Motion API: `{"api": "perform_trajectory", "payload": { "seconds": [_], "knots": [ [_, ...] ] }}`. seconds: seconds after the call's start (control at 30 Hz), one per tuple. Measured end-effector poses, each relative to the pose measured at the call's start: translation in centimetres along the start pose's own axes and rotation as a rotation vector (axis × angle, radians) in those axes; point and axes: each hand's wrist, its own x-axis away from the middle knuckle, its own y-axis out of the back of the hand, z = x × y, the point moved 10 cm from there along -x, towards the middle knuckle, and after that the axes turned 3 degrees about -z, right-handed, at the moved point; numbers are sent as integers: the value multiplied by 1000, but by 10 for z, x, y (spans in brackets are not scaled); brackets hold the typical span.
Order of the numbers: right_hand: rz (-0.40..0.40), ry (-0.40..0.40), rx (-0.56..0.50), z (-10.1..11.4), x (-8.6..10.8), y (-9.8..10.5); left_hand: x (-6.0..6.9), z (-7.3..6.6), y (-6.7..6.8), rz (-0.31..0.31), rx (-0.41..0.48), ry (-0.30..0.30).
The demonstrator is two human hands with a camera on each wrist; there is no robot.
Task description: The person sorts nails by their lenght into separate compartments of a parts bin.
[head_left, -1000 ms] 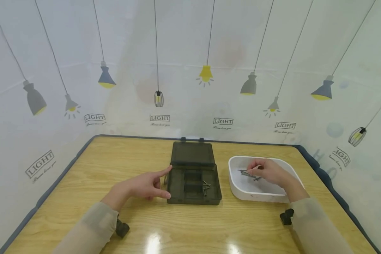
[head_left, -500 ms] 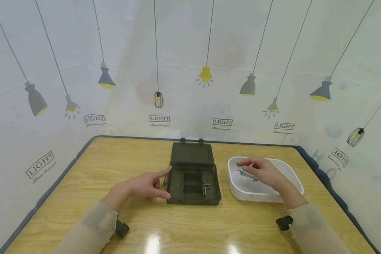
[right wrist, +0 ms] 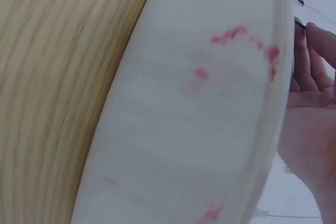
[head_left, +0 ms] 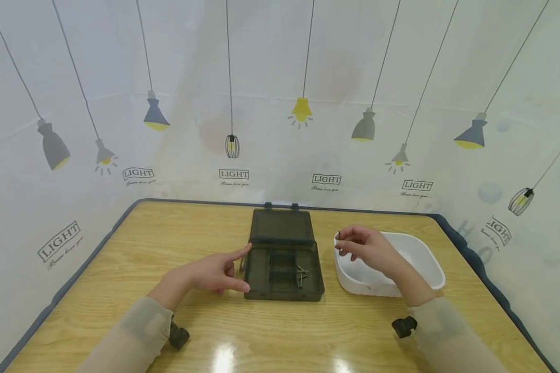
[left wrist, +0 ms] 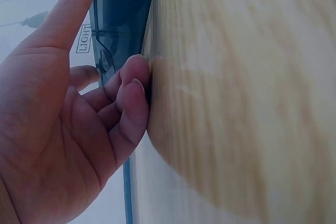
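Note:
A dark see-through plastic box [head_left: 259, 267] lies on the table, its lid [head_left: 281, 226] laid back. Several thin metal screws or nails [head_left: 301, 280] lie in its right side. The thumb and index finger of my left hand [head_left: 210, 272] are spread and touch the box's left side; its other fingers curl below, by the wood. Over the left rim of a white tray [head_left: 378, 288], my right hand [head_left: 368, 251] pinches one thin dark screw or nail [head_left: 339, 242]. In the right wrist view its dark end [right wrist: 300, 23] shows at the fingertips. My right hand hides part of the tray's inside.
The wooden table [head_left: 280, 331] has a dark blue edge along the back and sides. A white curtain [head_left: 261, 67] printed with lamps hangs close behind it. Reddish smears [right wrist: 233, 35] mark the tray's outer wall.
My right hand has risen from the metal pieces inside the tray and moved left to its rim, with one thin piece pinched. The left hand and the box stay in place.

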Motion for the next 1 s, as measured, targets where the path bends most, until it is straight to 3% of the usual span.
{"api": "perform_trajectory", "payload": {
  "seconds": [0.33, 1.0],
  "knots": [
    [59, 31, -75, 20, -9, -28, 0, 0, 0, -3, -7, 8],
    [32, 4, -33, 32, -27, -70, 0, 0, 0, 1, 2, 0]
  ]
}}
